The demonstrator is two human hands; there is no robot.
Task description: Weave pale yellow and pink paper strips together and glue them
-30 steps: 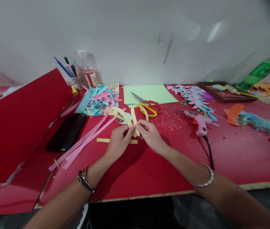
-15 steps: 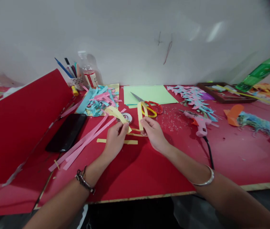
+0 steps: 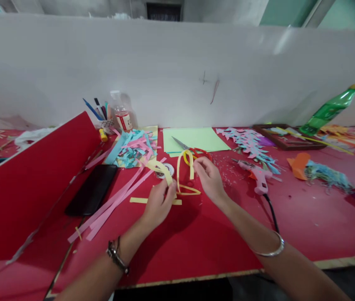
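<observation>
My left hand pinches one end of a yellow paper strip that curls up and away to the left. My right hand pinches the other end of a yellow strip bent into an upright loop, whose lower part lies as a flat loop on the red table between the hands. A loose yellow strip lies flat just under my left hand. A small tape roll sits behind the strips.
Red-and-yellow scissors lie on a green sheet. Long pink strips, a black phone and a raised red board are left. A pink glue gun with its cord, cut paper shapes and a green bottle are right.
The hands have drawn apart, and the right hand has bent its yellow strip into an upright loop. The camera has tilted up, so everything sits lower in view.
</observation>
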